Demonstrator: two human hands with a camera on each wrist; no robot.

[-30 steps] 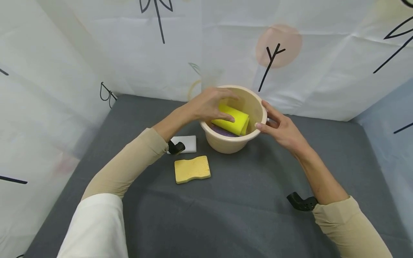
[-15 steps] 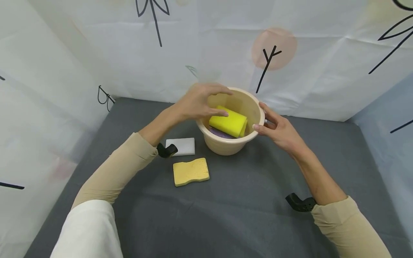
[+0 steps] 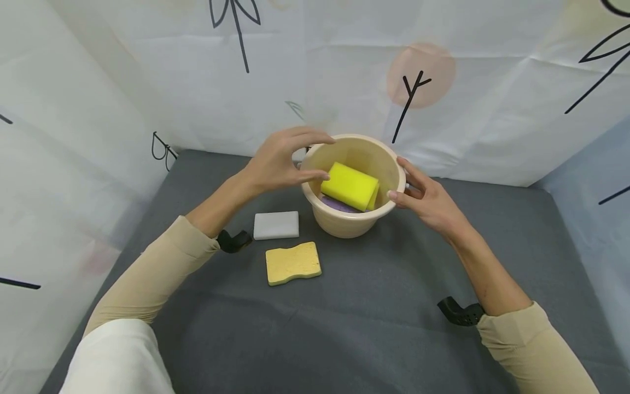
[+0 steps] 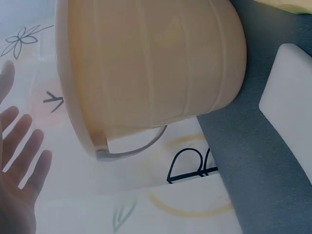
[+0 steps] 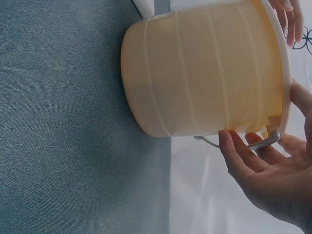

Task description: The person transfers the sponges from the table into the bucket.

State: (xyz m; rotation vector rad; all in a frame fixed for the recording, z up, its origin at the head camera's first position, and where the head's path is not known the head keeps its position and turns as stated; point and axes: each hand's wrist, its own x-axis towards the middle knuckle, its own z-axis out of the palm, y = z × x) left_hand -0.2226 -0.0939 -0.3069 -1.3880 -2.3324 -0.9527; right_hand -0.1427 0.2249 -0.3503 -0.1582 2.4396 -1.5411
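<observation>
A cream bucket (image 3: 344,221) stands upright on the grey cloth-covered table. Inside it a bright yellow folded cloth (image 3: 348,186) lies on top of something purple (image 3: 337,204), mostly hidden. My right hand (image 3: 427,198) grips the bucket's right side, thumb at the rim and fingers against the outer wall by the metal handle (image 5: 265,142). At the left rim my left hand (image 3: 281,160) holds nothing, its fingers and thumb spread apart. In the left wrist view, a gap shows between those fingers (image 4: 30,155) and the bucket wall.
Left of the bucket's base lies a white rectangular block (image 3: 276,225). A yellow wavy-edged sponge (image 3: 292,264) sits in front of it. Behind the table hangs a white printed sheet (image 3: 344,65), close to the bucket's far side.
My left hand has drawn back leftward from above the yellow cloth to the bucket's left rim. The right hand keeps its grip, and the bucket stays in place.
</observation>
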